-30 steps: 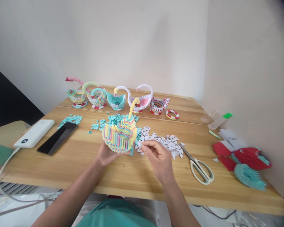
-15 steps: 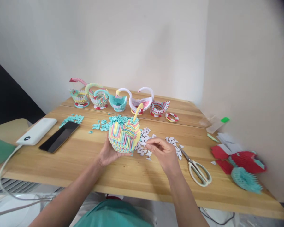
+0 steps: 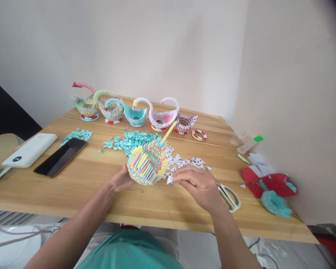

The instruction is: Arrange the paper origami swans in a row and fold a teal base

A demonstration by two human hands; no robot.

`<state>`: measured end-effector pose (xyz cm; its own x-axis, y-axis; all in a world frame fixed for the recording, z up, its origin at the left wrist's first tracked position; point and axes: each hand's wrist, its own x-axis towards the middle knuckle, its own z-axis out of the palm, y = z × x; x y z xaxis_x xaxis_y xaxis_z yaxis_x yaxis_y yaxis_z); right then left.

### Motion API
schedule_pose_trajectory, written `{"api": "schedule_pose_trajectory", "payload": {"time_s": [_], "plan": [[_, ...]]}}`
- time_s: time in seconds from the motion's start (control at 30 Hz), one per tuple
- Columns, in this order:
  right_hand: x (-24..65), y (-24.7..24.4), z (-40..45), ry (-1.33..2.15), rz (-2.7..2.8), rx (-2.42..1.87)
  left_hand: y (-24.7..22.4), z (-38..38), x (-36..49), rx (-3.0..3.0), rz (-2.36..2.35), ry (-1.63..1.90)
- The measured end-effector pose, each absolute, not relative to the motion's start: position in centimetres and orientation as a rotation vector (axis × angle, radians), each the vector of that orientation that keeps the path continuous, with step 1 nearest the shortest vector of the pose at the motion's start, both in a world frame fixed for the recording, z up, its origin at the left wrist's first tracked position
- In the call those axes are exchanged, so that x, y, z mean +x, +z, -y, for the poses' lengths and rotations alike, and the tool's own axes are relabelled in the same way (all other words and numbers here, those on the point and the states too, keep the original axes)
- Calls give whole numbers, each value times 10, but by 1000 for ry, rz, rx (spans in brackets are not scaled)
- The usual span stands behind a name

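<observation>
A paper swan [image 3: 145, 164], built of folded yellow, pink and teal pieces with a yellow neck, rests in my left hand [image 3: 122, 179]. The fingers of that hand wrap around its lower left side, partly hidden behind it. To the swan's right, my right hand [image 3: 196, 183] pinches a white folded paper triangle [image 3: 170, 180] at its fingertips. More white paper triangles [image 3: 182, 161] lie scattered on the table behind this hand. Beyond the swan spreads a heap of teal paper triangles [image 3: 137, 140].
Several finished paper swans [image 3: 136, 116] line the back of the wooden table [image 3: 81, 194], beside a red and white paper ring [image 3: 199, 135]. Scissors [image 3: 231, 198] lie by my right wrist. A phone [image 3: 60, 157] and a white power bank [image 3: 30, 149] are at left; red paper [image 3: 253, 188] is at right.
The swan has tilted in my left hand, its neck leaning further right. My right hand has turned, palm downward, still pinching the white triangle. The camera view has shifted.
</observation>
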<state>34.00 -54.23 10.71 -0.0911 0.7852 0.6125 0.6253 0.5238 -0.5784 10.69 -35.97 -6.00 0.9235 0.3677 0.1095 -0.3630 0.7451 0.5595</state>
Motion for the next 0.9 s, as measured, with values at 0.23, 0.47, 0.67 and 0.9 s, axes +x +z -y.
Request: {"api": "schedule_pose_trajectory", "payload": {"time_s": [0.23,0.47,0.67,0.9], "plan": [[339,107,538,200,1927,-1175,-48,365,109,635,-23,428],[342,104,534,165,1986,-1167,-53,364,108,663,-5,415],[342,108,534,180,2008,-1143,-49,364,111,669,-5,411],[341,113,535,190,2041,-1143,-44,365,112,670,-8,399]]}}
